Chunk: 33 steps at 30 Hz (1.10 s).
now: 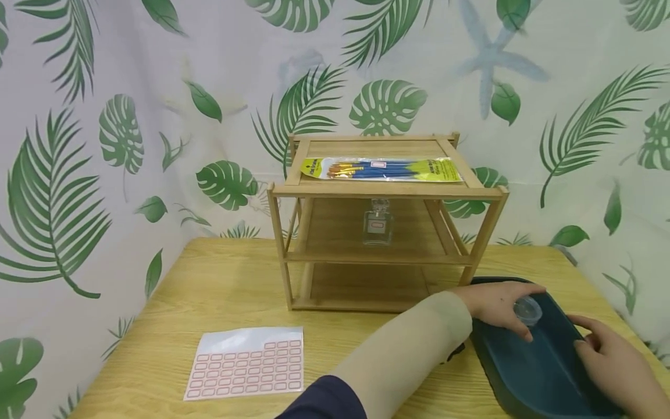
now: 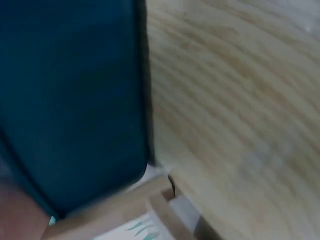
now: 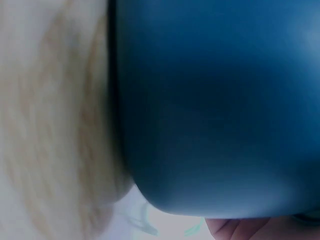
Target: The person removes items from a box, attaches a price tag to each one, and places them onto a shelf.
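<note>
A small clear round container (image 1: 527,311) sits between the thumb and index finger of my left hand (image 1: 499,305), which holds it over the dark teal plastic tray (image 1: 555,355). Whether other left fingers lie under the container is hidden. At the tray's right side, my right hand (image 1: 609,361) grips the rim, thumb toward the inside. The left wrist view has the teal tray (image 2: 75,100) on its left half. In the right wrist view the tray's blurred wall (image 3: 215,115) fills most of the picture, with a few fingers (image 3: 245,229) below its edge.
A three-level wooden rack (image 1: 387,191) stands mid-table, left of the tray. Packaged paintbrushes (image 1: 384,169) lie on its top, and a clear glass bottle (image 1: 378,224) stands on the middle shelf. A sheet of red-bordered labels (image 1: 246,366) lies on the wood-grain table (image 1: 157,337).
</note>
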Each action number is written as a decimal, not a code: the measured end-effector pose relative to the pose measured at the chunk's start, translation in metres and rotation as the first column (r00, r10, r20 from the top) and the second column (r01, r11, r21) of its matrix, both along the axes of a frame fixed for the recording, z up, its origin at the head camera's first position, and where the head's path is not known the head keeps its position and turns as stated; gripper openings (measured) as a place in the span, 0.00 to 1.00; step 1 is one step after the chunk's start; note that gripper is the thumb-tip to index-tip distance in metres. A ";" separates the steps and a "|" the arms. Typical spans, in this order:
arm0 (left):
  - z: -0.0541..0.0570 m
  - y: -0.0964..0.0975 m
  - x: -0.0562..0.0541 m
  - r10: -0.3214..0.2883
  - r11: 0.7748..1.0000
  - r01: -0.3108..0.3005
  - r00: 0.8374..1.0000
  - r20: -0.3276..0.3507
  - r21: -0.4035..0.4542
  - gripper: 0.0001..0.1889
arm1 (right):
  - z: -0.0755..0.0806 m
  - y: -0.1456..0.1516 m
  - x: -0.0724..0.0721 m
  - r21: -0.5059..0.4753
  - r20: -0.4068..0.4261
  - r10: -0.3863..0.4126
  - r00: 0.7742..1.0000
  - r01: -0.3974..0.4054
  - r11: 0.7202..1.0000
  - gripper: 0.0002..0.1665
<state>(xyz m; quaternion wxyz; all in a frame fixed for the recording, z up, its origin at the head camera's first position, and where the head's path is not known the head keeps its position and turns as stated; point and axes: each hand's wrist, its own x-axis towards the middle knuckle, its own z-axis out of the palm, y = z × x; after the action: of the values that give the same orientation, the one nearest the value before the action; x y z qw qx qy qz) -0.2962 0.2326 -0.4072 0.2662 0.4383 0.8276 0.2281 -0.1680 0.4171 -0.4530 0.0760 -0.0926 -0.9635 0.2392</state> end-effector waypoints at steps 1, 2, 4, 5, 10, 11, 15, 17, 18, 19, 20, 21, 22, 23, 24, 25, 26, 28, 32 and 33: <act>-0.001 0.001 0.000 0.009 1.000 -0.009 1.000 -0.020 -0.015 0.51 | 0.001 -0.002 -0.001 -0.005 0.008 0.001 1.000 -0.001 1.000 0.27; -0.003 0.002 -0.001 0.016 0.999 -0.017 0.999 -0.043 -0.030 0.51 | 0.001 -0.003 -0.001 -0.010 0.012 0.001 1.000 0.000 1.000 0.27; -0.005 0.005 -0.002 0.021 0.998 -0.027 0.995 -0.096 -0.063 0.51 | 0.002 -0.005 -0.002 -0.017 0.019 0.001 1.000 -0.001 1.000 0.27; -0.007 0.005 -0.003 0.017 0.997 -0.026 0.994 -0.111 -0.074 0.51 | 0.003 -0.006 -0.003 -0.020 0.021 0.001 1.000 0.000 1.000 0.27; -0.008 0.004 0.000 -0.052 0.995 0.046 0.997 -0.063 -0.091 0.50 | 0.002 -0.005 -0.002 -0.022 0.013 0.022 1.000 -0.021 1.000 0.27; -0.008 0.003 0.001 -0.073 0.994 0.070 0.997 -0.034 -0.086 0.49 | 0.001 -0.004 -0.002 -0.019 0.010 0.025 1.000 -0.025 1.000 0.27; -0.004 0.002 0.010 -0.172 0.982 0.175 0.984 0.045 -0.069 0.46 | 0.001 -0.002 -0.002 -0.014 0.015 0.037 0.999 -0.037 0.999 0.27; -0.003 0.003 0.016 -0.227 0.969 0.231 0.972 0.057 -0.083 0.46 | 0.000 -0.001 -0.002 -0.010 0.023 0.035 0.999 -0.034 0.999 0.27; -0.003 0.004 0.019 -0.246 0.964 0.252 0.967 0.072 -0.090 0.46 | 0.000 -0.001 -0.002 -0.013 0.030 0.031 0.999 -0.031 0.999 0.27; -0.003 0.004 0.022 -0.264 0.956 0.272 0.961 0.082 -0.105 0.46 | 0.000 -0.001 -0.001 -0.016 0.038 0.028 0.999 -0.027 1.000 0.27; -0.003 0.005 0.025 -0.273 0.950 0.284 0.957 0.096 -0.128 0.46 | 0.000 -0.002 -0.001 -0.020 0.047 0.022 0.999 -0.021 1.000 0.27; -0.002 0.005 0.027 -0.279 0.944 0.293 0.954 0.108 -0.154 0.45 | -0.001 -0.002 -0.001 -0.021 0.050 0.017 0.999 -0.016 1.000 0.27; -0.002 0.005 0.029 -0.287 0.936 0.305 0.951 0.119 -0.177 0.45 | -0.001 -0.002 -0.001 -0.022 0.051 0.012 0.999 -0.011 1.000 0.27; -0.001 0.005 0.032 -0.289 0.929 0.310 0.949 0.130 -0.200 0.45 | -0.001 -0.002 0.000 -0.024 0.052 0.007 0.999 -0.006 1.000 0.27; -0.001 0.005 0.034 -0.293 0.922 0.316 0.947 0.132 -0.222 0.45 | -0.001 -0.002 0.000 -0.024 0.050 0.004 0.999 -0.003 1.000 0.27; 0.000 0.005 0.036 -0.304 0.913 0.326 0.945 0.124 -0.244 0.45 | -0.001 -0.002 0.001 -0.021 0.046 0.000 0.999 0.001 1.000 0.27; 0.000 0.005 0.037 -0.312 0.907 0.332 0.943 0.117 -0.259 0.45 | -0.001 -0.002 0.001 -0.017 0.038 -0.003 0.999 0.004 1.000 0.27; 0.002 0.005 0.040 -0.328 0.899 0.342 0.940 0.095 -0.273 0.43 | -0.001 -0.002 0.001 -0.009 0.025 -0.007 1.000 0.007 1.000 0.27; 0.004 0.004 0.042 -0.335 0.899 0.333 0.941 0.043 -0.283 0.42 | -0.001 0.001 0.002 0.002 0.014 0.003 1.000 -0.003 1.000 0.26; 0.004 0.004 0.043 -0.335 0.901 0.329 0.942 0.029 -0.283 0.42 | -0.001 0.001 0.001 0.003 0.018 0.004 1.000 -0.004 1.000 0.26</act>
<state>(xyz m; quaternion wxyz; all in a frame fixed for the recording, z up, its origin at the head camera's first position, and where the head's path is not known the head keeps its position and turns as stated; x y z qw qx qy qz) -0.2535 0.2364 -0.4032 0.3526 0.5326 0.7675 0.0540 -0.1668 0.4183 -0.4544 0.0668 -0.0926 -0.9647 0.2373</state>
